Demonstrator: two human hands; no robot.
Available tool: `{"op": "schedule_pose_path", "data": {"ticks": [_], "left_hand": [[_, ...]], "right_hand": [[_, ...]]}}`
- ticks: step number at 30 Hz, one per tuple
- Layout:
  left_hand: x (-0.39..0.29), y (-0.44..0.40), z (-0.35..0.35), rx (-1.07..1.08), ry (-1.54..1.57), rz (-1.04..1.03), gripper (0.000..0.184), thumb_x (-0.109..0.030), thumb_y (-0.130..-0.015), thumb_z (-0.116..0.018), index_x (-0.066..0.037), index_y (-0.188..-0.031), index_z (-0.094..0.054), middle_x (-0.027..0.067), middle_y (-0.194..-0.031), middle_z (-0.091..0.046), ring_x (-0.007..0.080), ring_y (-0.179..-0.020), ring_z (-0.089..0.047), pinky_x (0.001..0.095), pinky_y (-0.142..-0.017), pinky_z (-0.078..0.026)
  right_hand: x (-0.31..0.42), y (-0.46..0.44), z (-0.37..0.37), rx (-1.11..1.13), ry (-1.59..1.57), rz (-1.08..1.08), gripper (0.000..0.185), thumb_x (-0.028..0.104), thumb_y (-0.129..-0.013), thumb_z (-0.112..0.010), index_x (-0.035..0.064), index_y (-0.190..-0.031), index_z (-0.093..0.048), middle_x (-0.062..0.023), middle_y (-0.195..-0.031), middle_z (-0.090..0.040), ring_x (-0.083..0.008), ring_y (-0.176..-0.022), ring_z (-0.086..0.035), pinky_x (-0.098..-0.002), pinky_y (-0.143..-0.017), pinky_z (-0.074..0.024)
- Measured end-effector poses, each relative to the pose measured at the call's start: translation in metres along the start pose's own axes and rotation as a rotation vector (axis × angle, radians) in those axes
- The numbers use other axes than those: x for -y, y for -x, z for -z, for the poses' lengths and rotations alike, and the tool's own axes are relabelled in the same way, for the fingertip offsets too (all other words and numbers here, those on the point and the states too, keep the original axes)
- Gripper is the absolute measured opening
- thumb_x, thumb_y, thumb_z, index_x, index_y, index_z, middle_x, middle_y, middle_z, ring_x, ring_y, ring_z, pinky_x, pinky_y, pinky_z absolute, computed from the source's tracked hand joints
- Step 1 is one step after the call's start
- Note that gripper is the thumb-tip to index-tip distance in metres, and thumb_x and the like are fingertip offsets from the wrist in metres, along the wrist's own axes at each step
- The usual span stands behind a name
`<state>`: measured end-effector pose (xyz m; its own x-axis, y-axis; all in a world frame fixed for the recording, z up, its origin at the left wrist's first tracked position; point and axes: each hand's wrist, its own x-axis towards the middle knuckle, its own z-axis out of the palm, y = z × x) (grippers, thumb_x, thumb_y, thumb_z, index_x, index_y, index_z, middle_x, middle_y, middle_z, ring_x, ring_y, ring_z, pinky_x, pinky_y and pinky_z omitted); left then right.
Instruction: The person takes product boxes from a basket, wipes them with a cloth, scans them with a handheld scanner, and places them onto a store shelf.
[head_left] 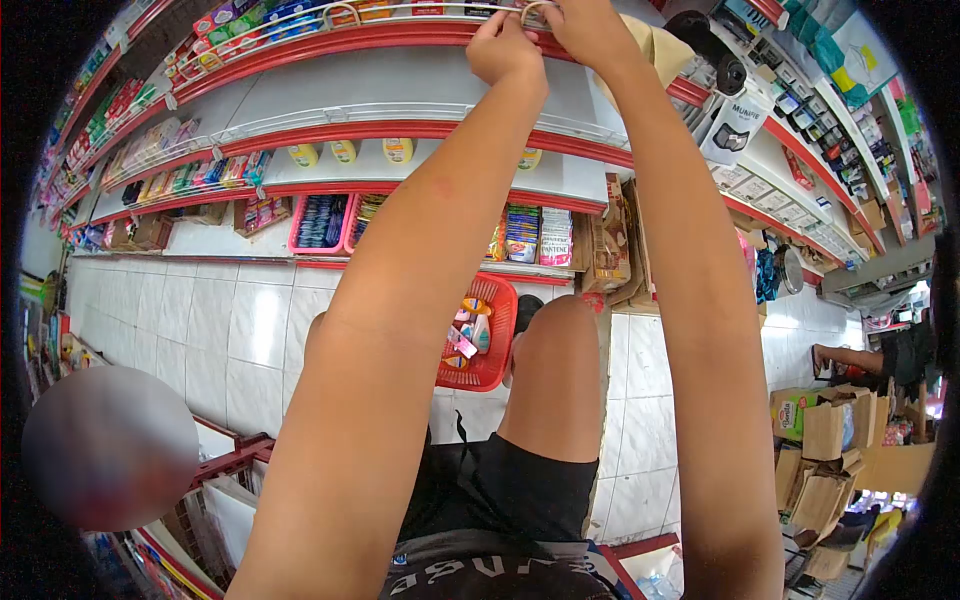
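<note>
Both my hands are raised to the upper shelf at the top of the head view. My left hand [505,50] is closed, its fingertips pinching at the cream wire shelf rail [270,28]. Close beside it on the right, my right hand [592,35] has bent fingers closed at a curved wire loop of that rail; the frame's top edge cuts off part of it. Small boxed goods [225,40] stand behind the rail to the left. Exactly how the fingertips grip the wire is hard to see.
Below my arms, a red basket [508,340] holding small bottles and packs sits on the tiled floor. Lower shelves carry yellow bottles [397,150] and sachets in pink baskets [293,222]. Cardboard boxes [822,430] and another person's leg [850,360] are at right.
</note>
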<state>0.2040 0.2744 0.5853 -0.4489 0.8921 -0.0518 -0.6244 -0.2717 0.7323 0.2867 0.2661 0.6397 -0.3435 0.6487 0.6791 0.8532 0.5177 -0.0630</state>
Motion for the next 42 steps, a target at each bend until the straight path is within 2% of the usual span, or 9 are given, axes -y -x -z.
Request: {"op": "schedule_pose_path", "data": {"ticks": [3, 12, 16, 18, 19, 22, 24, 27, 42], "left_hand": [[0.003, -0.002, -0.001, -0.044, -0.063, -0.015, 0.014, -0.007, -0.083, -0.061, -0.001, -0.091, -0.070, 0.0054, -0.065, -0.061, 0.0117, -0.051, -0.053, 0.0278, -0.049, -0.042], [0.009, -0.006, -0.001, -0.059, -0.083, -0.085, 0.012, -0.007, -0.081, -0.062, -0.001, -0.088, -0.070, 0.0073, -0.067, -0.063, 0.0146, -0.052, -0.057, 0.0302, -0.052, -0.044], [0.011, -0.009, 0.001, -0.057, -0.116, -0.093, 0.013, -0.007, -0.082, -0.062, -0.001, -0.090, -0.070, 0.0069, -0.068, -0.063, 0.0137, -0.051, -0.056, 0.0293, -0.052, -0.044], [0.012, -0.011, 0.003, 0.022, -0.075, -0.065, 0.018, -0.007, -0.084, -0.062, -0.003, -0.101, -0.067, 0.0050, -0.066, -0.061, 0.0110, -0.050, -0.053, 0.0246, -0.042, -0.041], [0.012, -0.011, 0.003, 0.021, -0.075, -0.066, 0.018, -0.007, -0.084, -0.062, -0.003, -0.101, -0.067, 0.0050, -0.066, -0.061, 0.0110, -0.050, -0.053, 0.0246, -0.042, -0.041], [0.012, -0.010, 0.004, 0.013, -0.051, -0.063, 0.019, -0.006, -0.084, -0.061, 0.000, -0.101, -0.067, 0.0067, -0.066, -0.062, 0.0116, -0.048, -0.052, 0.0261, -0.049, -0.043], [0.009, -0.010, 0.009, 0.140, 0.088, 0.019, 0.023, -0.006, -0.085, -0.060, 0.000, -0.107, -0.065, 0.0078, -0.064, -0.061, 0.0115, -0.047, -0.051, 0.0248, -0.046, -0.041], [0.005, -0.010, 0.015, 0.201, 0.062, 0.062, 0.026, -0.006, -0.086, -0.059, -0.001, -0.111, -0.062, 0.0082, -0.064, -0.061, 0.0111, -0.046, -0.050, 0.0237, -0.043, -0.041], [0.000, -0.010, 0.017, 0.261, 0.015, 0.060, 0.023, -0.008, -0.088, -0.057, -0.003, -0.109, -0.064, 0.0060, -0.059, -0.059, 0.0101, -0.042, -0.047, 0.0239, -0.040, -0.038]], "right_hand": [[-0.003, 0.000, 0.000, 0.013, 0.025, 0.029, 0.032, 0.014, -0.085, -0.049, 0.0018, -0.114, -0.058, -0.0277, -0.079, -0.061, -0.0435, -0.074, -0.059, -0.0496, -0.068, -0.0465], [-0.012, 0.000, -0.009, 0.028, 0.105, 0.037, 0.035, 0.015, -0.086, -0.049, 0.0006, -0.117, -0.054, -0.0269, -0.077, -0.061, -0.0428, -0.073, -0.059, -0.0496, -0.067, -0.0460], [-0.020, 0.001, -0.015, -0.023, 0.040, 0.091, 0.035, 0.016, -0.086, -0.049, -0.0008, -0.116, -0.054, -0.0267, -0.077, -0.061, -0.0430, -0.073, -0.059, -0.0495, -0.067, -0.0461], [-0.022, 0.000, -0.019, -0.038, 0.059, 0.106, 0.035, 0.017, -0.086, -0.049, -0.0022, -0.114, -0.055, -0.0265, -0.076, -0.061, -0.0426, -0.072, -0.059, -0.0490, -0.066, -0.0466], [-0.012, 0.003, -0.012, -0.038, 0.057, 0.107, 0.035, 0.017, -0.086, -0.049, -0.0022, -0.114, -0.055, -0.0265, -0.076, -0.061, -0.0426, -0.072, -0.059, -0.0490, -0.066, -0.0466], [0.001, 0.010, -0.003, -0.201, -0.274, 0.218, 0.035, 0.018, -0.085, -0.049, -0.0030, -0.112, -0.057, -0.0258, -0.075, -0.061, -0.0412, -0.070, -0.060, -0.0485, -0.066, -0.0472], [-0.001, 0.005, -0.018, -0.092, 0.158, -0.018, 0.034, 0.018, -0.084, -0.050, -0.0016, -0.110, -0.059, -0.0251, -0.074, -0.062, -0.0394, -0.068, -0.061, -0.0477, -0.065, -0.0478], [-0.007, 0.004, -0.025, -0.192, 0.130, 0.046, 0.033, 0.018, -0.082, -0.051, -0.0006, -0.108, -0.060, -0.0250, -0.073, -0.061, -0.0387, -0.067, -0.061, -0.0473, -0.065, -0.0481], [-0.003, 0.001, -0.024, -0.124, 0.177, -0.022, 0.030, 0.020, -0.082, -0.051, 0.0003, -0.103, -0.061, -0.0240, -0.073, -0.061, -0.0384, -0.066, -0.061, -0.0464, -0.062, -0.0485]]}}
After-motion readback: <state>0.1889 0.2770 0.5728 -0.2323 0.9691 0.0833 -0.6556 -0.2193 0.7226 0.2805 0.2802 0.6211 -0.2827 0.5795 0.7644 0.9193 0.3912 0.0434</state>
